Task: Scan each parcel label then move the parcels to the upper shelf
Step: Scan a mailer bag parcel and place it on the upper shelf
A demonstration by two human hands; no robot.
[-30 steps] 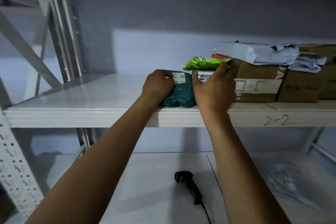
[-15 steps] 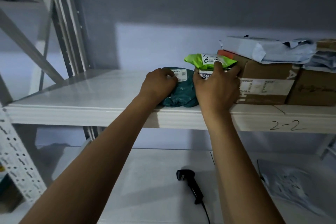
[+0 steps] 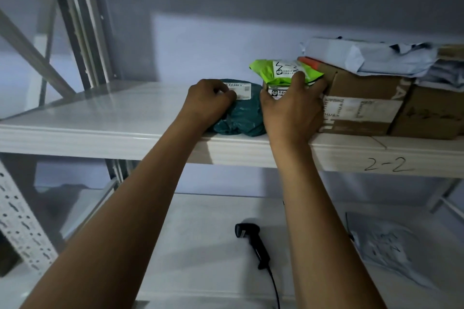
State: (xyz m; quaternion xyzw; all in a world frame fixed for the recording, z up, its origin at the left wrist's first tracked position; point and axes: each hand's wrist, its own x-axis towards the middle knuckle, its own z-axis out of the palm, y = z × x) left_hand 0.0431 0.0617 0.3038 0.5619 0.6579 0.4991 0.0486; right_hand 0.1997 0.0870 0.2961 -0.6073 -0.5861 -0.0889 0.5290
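Looks like a parcel depot or stockroom, not a home. Boltless metal racking with a perforated upright (image 3: 17,223) at 8 o'clock, white shelf (image 3: 100,133) hand-marked "2-2" (image 3: 388,164) at 3 o'clock. Taped cardboard boxes (image 3: 361,105) and poly mailer bags (image 3: 241,113) with printed shipping labels up around 1 o'clock, plus a corded barcode scanner (image 3: 253,243) down at 6 o'clock.

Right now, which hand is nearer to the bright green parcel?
Right. The right hand touches the bright green parcel from the front; the left hand rests on the dark teal parcel beside it.
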